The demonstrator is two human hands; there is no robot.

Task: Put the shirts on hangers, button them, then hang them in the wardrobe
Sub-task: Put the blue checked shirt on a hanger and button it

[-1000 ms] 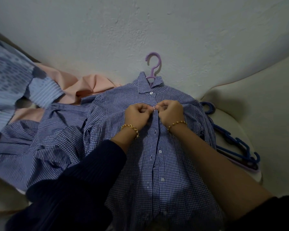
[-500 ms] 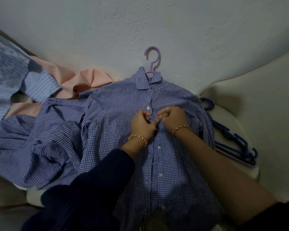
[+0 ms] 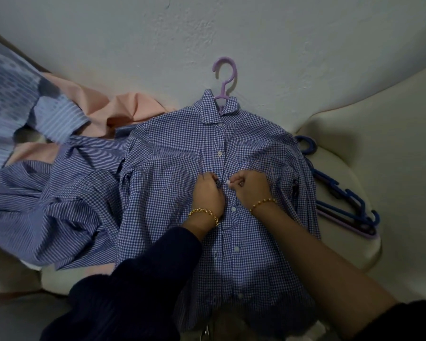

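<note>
A blue-and-white gingham cotton shirt [image 3: 177, 153] is being buttoned while lying front-up on a cream padded seat [image 3: 369, 148]. Its collar is already fitted over a lilac plastic hanger [image 3: 225, 77], whose hook is resting against the white wall [image 3: 280, 45]. The placket is being pinched at chest height from both sides. One edge is being gripped by the curled fingers of the left hand [image 3: 208, 193]. The other edge is being gripped by the fingertips of the right hand [image 3: 250, 187] — the two hands are almost touching. Whether the button between them is through its hole cannot be told, since it is being covered by the fingers. Above the hands a small white button [image 3: 220, 153] is sitting closed. Below them the lower buttons [image 3: 236, 249] are being left undone for now, so this shirt is judged well short of half fastened.

Much is being left for later. A blue-and-white striped shirt [image 3: 47, 212], a peach garment [image 3: 123, 107] and a pale blue patterned garment [image 3: 8, 94] are lying crumpled to the left, none on a hanger. A stack of dark blue plastic hangers [image 3: 342, 200] is lying on the seat just right of the gingham shirt. No wardrobe is being shown. The striped shirt is lying against the gingham sleeve — it may be dragged along when the shirt is lifted.
</note>
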